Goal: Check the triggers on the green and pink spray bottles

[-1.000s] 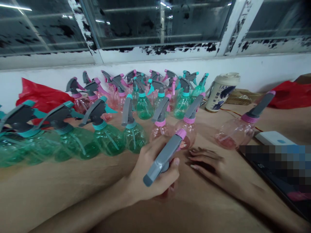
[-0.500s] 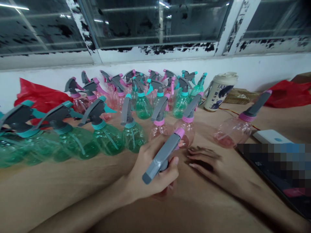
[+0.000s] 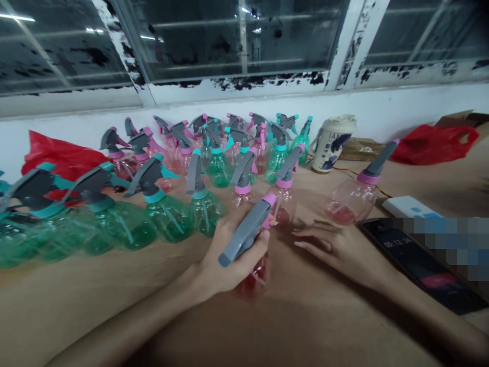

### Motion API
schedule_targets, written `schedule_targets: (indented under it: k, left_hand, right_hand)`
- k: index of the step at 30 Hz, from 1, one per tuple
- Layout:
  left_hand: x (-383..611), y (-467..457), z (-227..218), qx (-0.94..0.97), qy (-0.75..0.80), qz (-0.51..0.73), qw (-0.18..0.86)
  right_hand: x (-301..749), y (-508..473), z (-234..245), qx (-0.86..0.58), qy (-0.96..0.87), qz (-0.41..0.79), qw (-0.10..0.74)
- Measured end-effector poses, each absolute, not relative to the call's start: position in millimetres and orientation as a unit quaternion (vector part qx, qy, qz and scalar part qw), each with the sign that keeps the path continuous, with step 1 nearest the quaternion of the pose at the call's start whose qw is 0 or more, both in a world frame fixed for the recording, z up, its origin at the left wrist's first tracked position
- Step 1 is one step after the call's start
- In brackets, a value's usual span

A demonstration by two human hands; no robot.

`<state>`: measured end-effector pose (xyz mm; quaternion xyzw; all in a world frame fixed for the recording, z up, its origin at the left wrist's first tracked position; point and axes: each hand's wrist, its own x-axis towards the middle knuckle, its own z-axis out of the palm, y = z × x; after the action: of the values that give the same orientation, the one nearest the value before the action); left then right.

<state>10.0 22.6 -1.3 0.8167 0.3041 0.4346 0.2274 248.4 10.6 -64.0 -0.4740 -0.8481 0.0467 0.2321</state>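
Note:
My left hand is closed around the neck of a pink spray bottle, just below its grey trigger head; the fingers hide its collar. Some reddish liquid shows in the bottle's lower part. To its right my right hand rests low over the table, fingers stretched out and apart, holding nothing. Directly behind the held bottle stand two more pink spray bottles, one of them partly covered by its head. Another pink spray bottle stands beyond my right hand. A green spray bottle is left of my left hand.
Several green spray bottles line the left side, with more pink and green ones behind them by the wall. A paper cup, red plastic bags, a white box and a phone lie toward the right.
The held bottle has come more upright, and more of its body shows below my left hand. My right hand's fingers have spread slightly. The view has shifted a little to the right.

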Motion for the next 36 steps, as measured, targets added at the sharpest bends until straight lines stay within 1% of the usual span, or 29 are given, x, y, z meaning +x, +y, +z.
schedule_targets:
  k: [10, 14, 18, 27, 29, 31, 34, 36]
  left_hand:
    - [12, 25, -2, 0.816, 0.298, 0.405, 0.286]
    - [15, 24, -7, 0.817, 0.285, 0.425, 0.266]
    - [17, 23, -8, 0.816, 0.274, 0.439, 0.257]
    - [20, 20, -7, 0.807, 0.297, 0.444, 0.252]
    - [20, 19, -8, 0.805, 0.304, 0.43, 0.272]
    - [21, 16, -9, 0.794, 0.319, 0.411, 0.313]
    - [24, 10, -9, 0.77, 0.322, 0.391, 0.388]
    - [26, 6, -7, 0.765, 0.318, 0.38, 0.411]
  right_hand:
    - [225, -20, -50, -0.448, -0.857, 0.064, 0.247]
    - [212, -26, -50, -0.459, -0.841, 0.084, 0.274]
    - [201, -28, -54, -0.456, -0.836, 0.132, 0.274]
    - [173, -32, -67, -0.485, -0.806, 0.157, 0.301]
    - [167, -34, -67, -0.502, -0.79, 0.153, 0.316]
    - [162, -36, -66, -0.516, -0.775, 0.152, 0.331]
    - [158, -38, -64, -0.522, -0.76, 0.173, 0.345]
    - [160, -41, -63, -0.52, -0.755, 0.189, 0.352]
